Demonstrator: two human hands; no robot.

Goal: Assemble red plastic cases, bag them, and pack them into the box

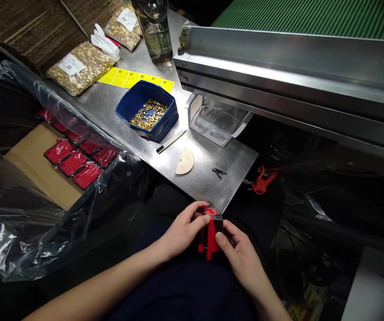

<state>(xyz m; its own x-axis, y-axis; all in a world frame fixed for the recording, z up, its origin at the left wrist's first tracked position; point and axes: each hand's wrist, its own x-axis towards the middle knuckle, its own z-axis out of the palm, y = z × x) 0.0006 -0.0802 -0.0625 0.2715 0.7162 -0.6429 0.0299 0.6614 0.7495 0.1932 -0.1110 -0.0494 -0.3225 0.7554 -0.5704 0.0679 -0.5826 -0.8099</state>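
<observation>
Between my two hands is a red and black plastic part (211,232), held above my lap just off the near corner of the metal table. My left hand (185,227) grips its upper left side, thumb on the near face and fingers behind. My right hand (240,249) closes on the black right side with thumb and fingers. On the table beyond lie a tiny black clip-like piece (219,172), a beige half-round disc (185,162) and a white pen-like tool (171,141). A blue bin (170,119) holds many small brass pieces (150,113).
At left stands a plastic-lined box with cardboard (41,156) and several red parts (73,162). Bags of brass pieces (81,67), yellow labels (125,79) and a bottle (155,35) sit farther back. A metal conveyor frame (279,84) with a green belt (305,18) borders the right. A clear tray (215,120) is beneath it.
</observation>
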